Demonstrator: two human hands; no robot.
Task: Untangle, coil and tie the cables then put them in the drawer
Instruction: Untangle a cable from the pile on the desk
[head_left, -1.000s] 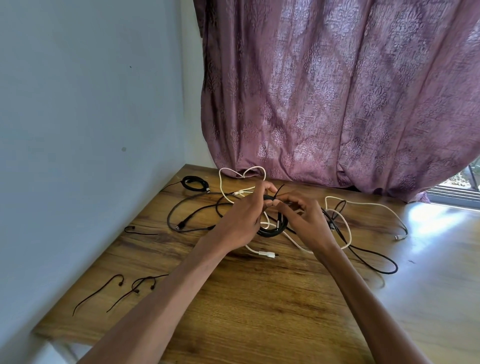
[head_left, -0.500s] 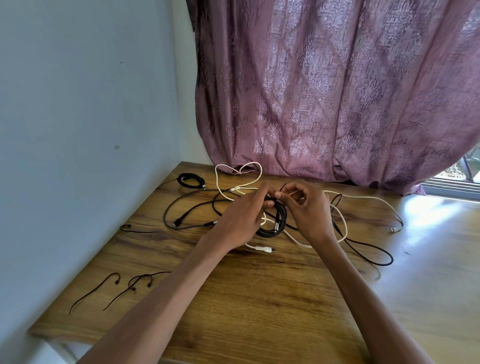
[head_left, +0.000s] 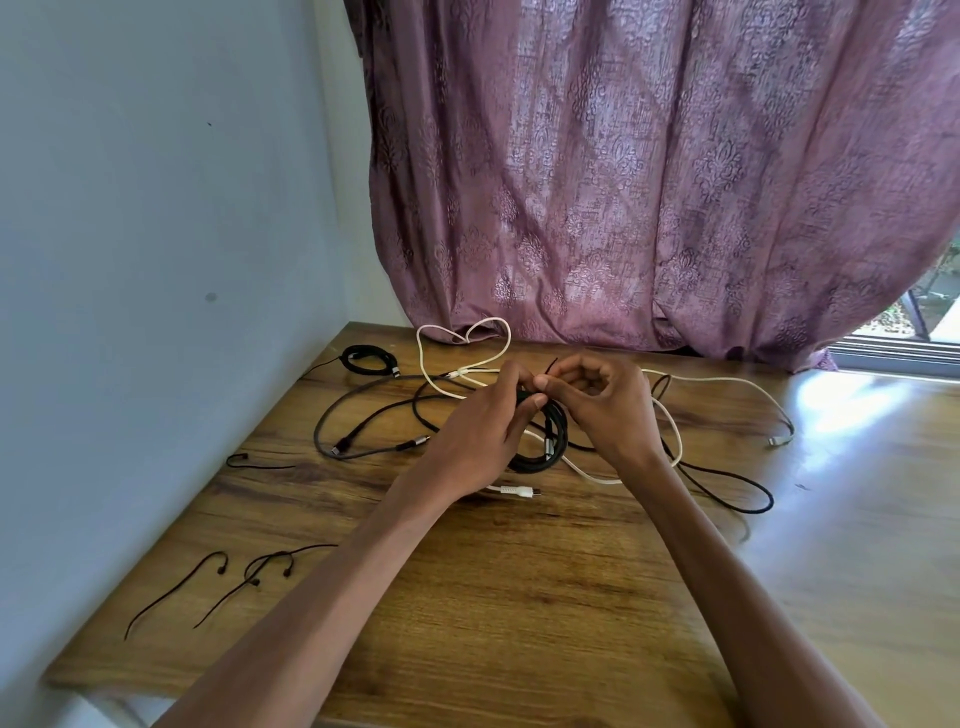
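Observation:
My left hand (head_left: 480, 431) grips a coiled black cable (head_left: 545, 441) held just above the wooden table (head_left: 519, 597). My right hand (head_left: 605, 405) pinches a thin black tie (head_left: 549, 366) at the top of that coil, its tip sticking up between the fingers. Under and around the hands lie a loose white cable (head_left: 727, 382), a grey cable (head_left: 337, 415) and a long black cable (head_left: 737, 499), still crossing each other. A small tied black coil (head_left: 369, 359) rests at the back left.
Several loose black ties (head_left: 208, 582) lie near the table's front left, and one more tie (head_left: 249, 461) by the wall. A blue-grey wall (head_left: 156, 260) borders the left side. A mauve curtain (head_left: 649, 182) hangs behind the table; a window sill is at the far right.
The hands have stayed together on the coil. My right hand's fingers have shifted slightly on the tie at the coil's top; the view has drifted a little.

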